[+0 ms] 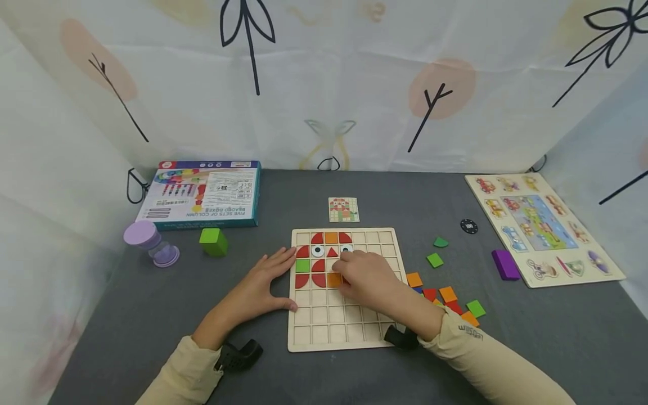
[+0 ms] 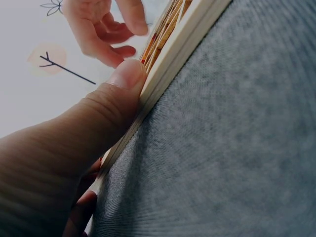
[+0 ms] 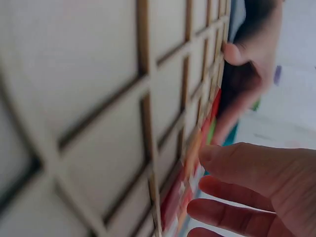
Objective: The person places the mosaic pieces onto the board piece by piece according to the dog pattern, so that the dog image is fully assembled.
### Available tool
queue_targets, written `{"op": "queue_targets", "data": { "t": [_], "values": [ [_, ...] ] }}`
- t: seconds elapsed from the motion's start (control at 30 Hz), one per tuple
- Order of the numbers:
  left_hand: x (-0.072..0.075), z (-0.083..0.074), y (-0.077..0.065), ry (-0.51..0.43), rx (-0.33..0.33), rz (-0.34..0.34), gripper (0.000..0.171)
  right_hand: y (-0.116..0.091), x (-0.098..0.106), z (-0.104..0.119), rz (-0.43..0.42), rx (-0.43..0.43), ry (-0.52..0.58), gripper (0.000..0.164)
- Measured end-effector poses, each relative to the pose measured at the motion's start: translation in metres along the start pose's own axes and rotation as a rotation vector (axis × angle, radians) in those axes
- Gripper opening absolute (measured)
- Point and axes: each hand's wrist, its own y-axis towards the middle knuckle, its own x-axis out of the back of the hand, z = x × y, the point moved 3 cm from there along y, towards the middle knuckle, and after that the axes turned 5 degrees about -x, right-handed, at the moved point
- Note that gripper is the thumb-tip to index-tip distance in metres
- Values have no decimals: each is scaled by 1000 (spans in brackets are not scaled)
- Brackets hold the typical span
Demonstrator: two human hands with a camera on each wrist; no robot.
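A square wooden grid board lies before me with red, orange and green tiles and round eye tiles in its upper left cells. My left hand steadies the board's left edge, fingers spread and thumb against the side; in the left wrist view the thumb presses on the rim. Above the middle of the grid, my right hand reaches down, fingertips at an orange tile. Its thumb and loosely bent fingers show a gap between them in the right wrist view. The hand covers part of the tiles beneath.
Loose colored tiles lie right of the board. A small pattern card sits behind it. Back left are a flat box, a green block and a purple sand timer. To the right are a purple block and a picture board.
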Motion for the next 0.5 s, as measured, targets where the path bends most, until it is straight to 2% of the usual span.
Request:
{"op": "queue_targets", "data": {
  "t": [0.13, 0.27, 0.4, 0.5],
  "values": [
    [0, 0, -1, 6, 2, -3, 98, -13, 14, -25, -61, -79, 35, 27],
    [0, -1, -1, 2, 2, -5, 99, -34, 21, -69, -101, -224, 12, 33],
    [0, -2, 0, -1, 4, -3, 98, -57, 20, -111, -42, -381, -80, 36],
    [1, -1, -1, 2, 7, -1, 98, -69, 15, -134, 26, -447, -98, 37]
  ]
}}
